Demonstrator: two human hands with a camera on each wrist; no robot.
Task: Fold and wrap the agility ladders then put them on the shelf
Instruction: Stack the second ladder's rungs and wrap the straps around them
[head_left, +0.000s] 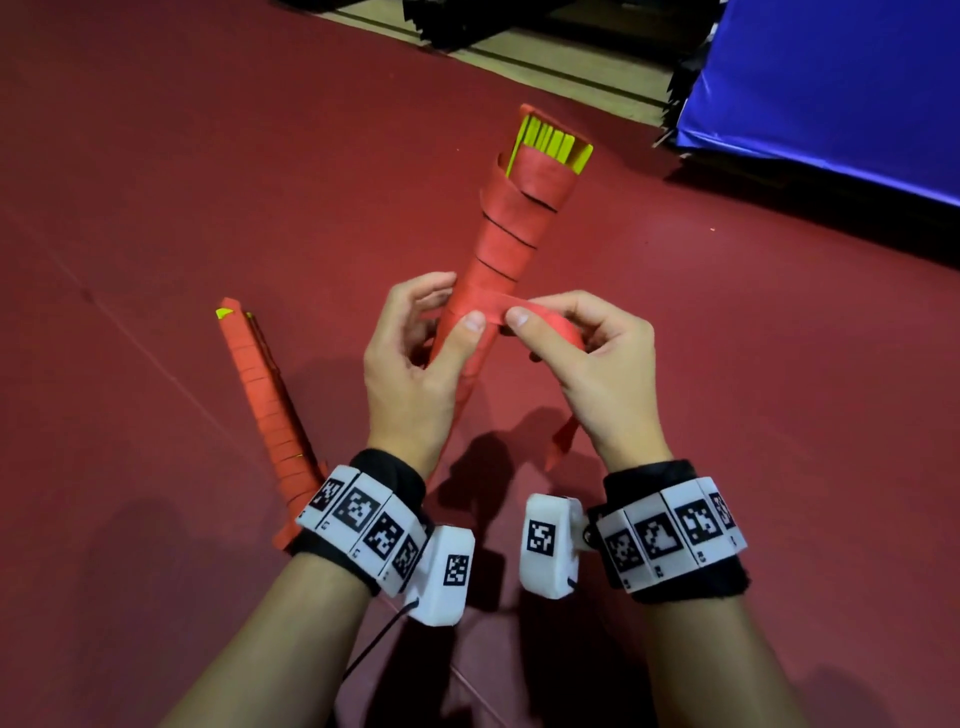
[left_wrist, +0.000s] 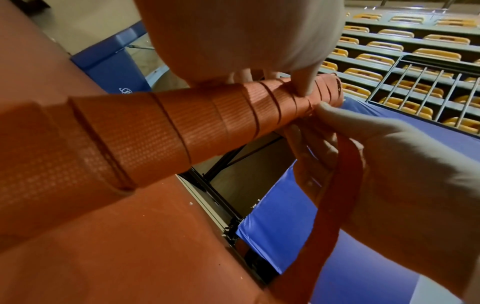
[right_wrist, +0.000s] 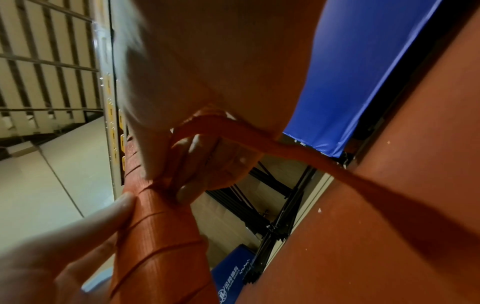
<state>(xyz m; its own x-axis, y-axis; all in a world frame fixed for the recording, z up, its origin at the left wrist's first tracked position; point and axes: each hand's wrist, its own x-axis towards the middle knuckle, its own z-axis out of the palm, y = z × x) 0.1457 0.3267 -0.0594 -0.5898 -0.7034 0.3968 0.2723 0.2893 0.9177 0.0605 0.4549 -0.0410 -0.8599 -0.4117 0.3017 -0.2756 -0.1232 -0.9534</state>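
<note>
Both hands' fingers (head_left: 472, 321) pinch the red strap (head_left: 496, 306) around the ladder bundle (head_left: 511, 228) above the floor (head_left: 156, 182)

1. Head view: lighting dim and warm; the red floor (head_left: 156, 208) darkens toward the corners.
2. Soft shadows of the arms fall on the floor beneath the wrists, which indicates overhead light.
3. Wrist views: strong wide-angle bending at the edges; the near strap (left_wrist: 78, 139) is soft, and the palm (right_wrist: 207, 51) is blurred.
4. No glare noted.
</note>
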